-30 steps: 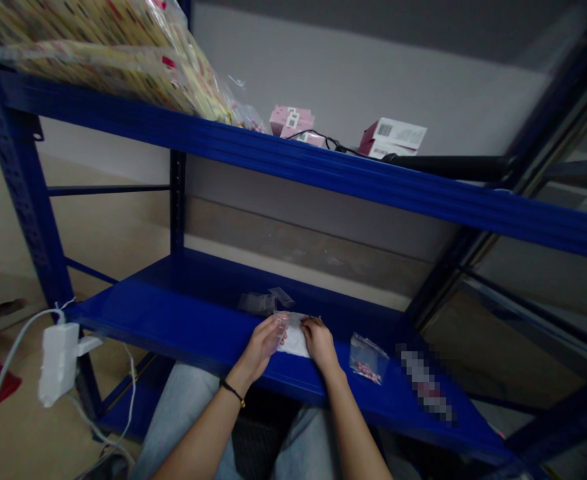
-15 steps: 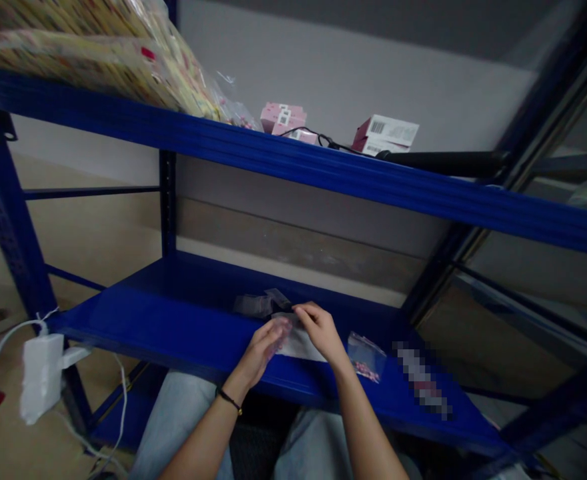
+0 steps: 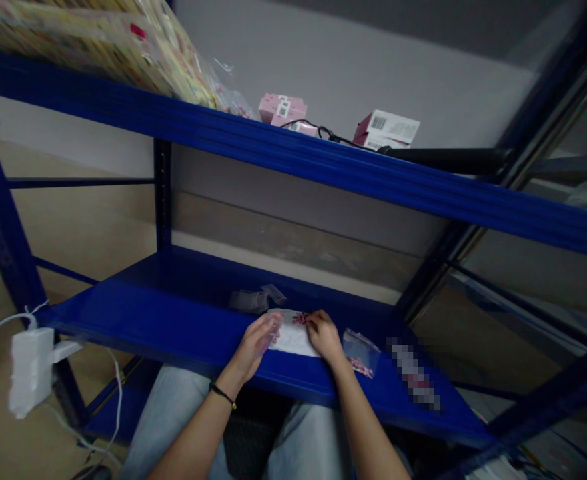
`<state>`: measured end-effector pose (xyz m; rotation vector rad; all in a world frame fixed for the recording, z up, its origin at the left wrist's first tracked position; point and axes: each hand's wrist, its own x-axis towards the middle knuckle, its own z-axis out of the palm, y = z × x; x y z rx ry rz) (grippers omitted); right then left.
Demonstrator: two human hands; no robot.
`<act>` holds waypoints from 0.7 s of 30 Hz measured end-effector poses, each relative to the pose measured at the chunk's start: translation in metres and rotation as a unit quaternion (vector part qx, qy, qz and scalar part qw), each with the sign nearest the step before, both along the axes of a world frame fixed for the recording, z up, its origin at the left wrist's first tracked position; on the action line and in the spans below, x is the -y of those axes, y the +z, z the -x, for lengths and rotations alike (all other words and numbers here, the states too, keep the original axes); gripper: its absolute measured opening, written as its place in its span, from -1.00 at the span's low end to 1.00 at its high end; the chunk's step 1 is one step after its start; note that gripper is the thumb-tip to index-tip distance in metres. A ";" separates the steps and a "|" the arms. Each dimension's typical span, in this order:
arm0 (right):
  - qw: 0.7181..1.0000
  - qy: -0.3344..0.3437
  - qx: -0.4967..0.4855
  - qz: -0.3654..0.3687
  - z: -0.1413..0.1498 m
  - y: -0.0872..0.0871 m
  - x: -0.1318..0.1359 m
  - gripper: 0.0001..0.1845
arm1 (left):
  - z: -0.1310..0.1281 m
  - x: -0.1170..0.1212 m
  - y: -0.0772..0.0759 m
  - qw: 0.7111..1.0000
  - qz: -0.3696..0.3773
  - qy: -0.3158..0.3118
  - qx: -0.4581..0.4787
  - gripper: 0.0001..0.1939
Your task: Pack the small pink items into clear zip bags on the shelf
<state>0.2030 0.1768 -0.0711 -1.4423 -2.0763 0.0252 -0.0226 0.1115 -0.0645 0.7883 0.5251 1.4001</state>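
Observation:
My left hand (image 3: 254,341) is closed around a small clear plastic bag (image 3: 272,325), held over the left end of a white sheet or pouch (image 3: 293,340) on the blue shelf. A few pinkish bits show by that bag's lower edge. Small dark pink beads (image 3: 300,319) lie in a cluster on the far part of the white piece. My right hand (image 3: 326,335) rests at its right end, fingers curled and pinched beside the beads; what they hold, if anything, is hidden. A clear zip bag with pink beads in its bottom (image 3: 361,355) lies just right of this hand.
Flat clear zip bags (image 3: 250,301) lie behind my left hand. The upper shelf beam (image 3: 293,151) crosses ahead, with pink boxes (image 3: 282,110), white-and-maroon boxes (image 3: 391,127) and a large filled plastic bag (image 3: 98,53) above. A white power adapter (image 3: 31,370) hangs at the left.
My right hand has drawn back and down to the right, uncovering the pink beads on the white piece. My left hand still holds its bag. The camera view has shifted slightly.

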 end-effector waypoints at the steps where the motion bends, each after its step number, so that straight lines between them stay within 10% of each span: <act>1: 1.000 -0.001 0.008 -0.001 0.001 -0.001 0.000 -0.72 | 0.000 0.000 -0.001 1.000 -0.001 0.000 -0.001 -0.66; 21: 0.999 -0.005 0.032 0.008 0.002 0.001 0.006 -0.76 | 0.000 -0.001 -0.006 1.000 -0.001 0.005 -0.005 -0.65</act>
